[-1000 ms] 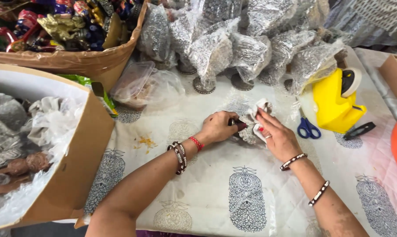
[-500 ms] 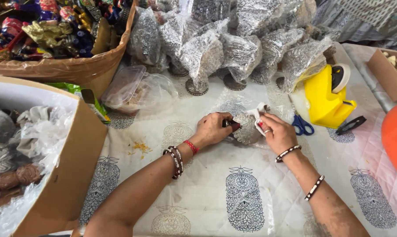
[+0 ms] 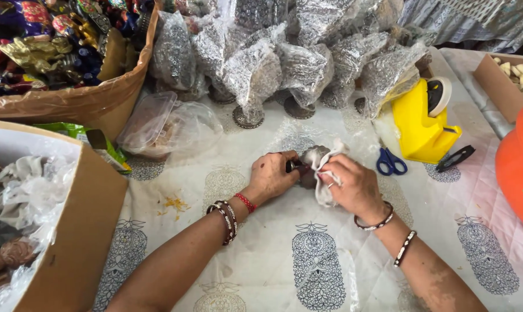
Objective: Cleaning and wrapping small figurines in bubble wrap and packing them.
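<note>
At the middle of the table my left hand (image 3: 274, 173) grips a small ornate silver metal piece (image 3: 308, 166) by its dark stem. My right hand (image 3: 352, 184) is closed on a white cloth (image 3: 324, 193) and presses it against that piece, covering most of it. Both wrists wear bangles. The two hands touch across the piece, just above the white printed tablecloth (image 3: 307, 254).
Several plastic-wrapped silver pieces (image 3: 255, 72) are piled at the back. A yellow tape dispenser (image 3: 421, 120), blue scissors (image 3: 390, 162) and an orange container (image 3: 518, 164) lie to the right. Cardboard boxes (image 3: 82, 225) stand at left, one (image 3: 70, 101) holding coloured figurines. A clear tub (image 3: 157, 121) is nearby.
My right hand has closed over the silver piece with the cloth, hiding more of it. The left hand keeps its grip. The view has shifted slightly.
</note>
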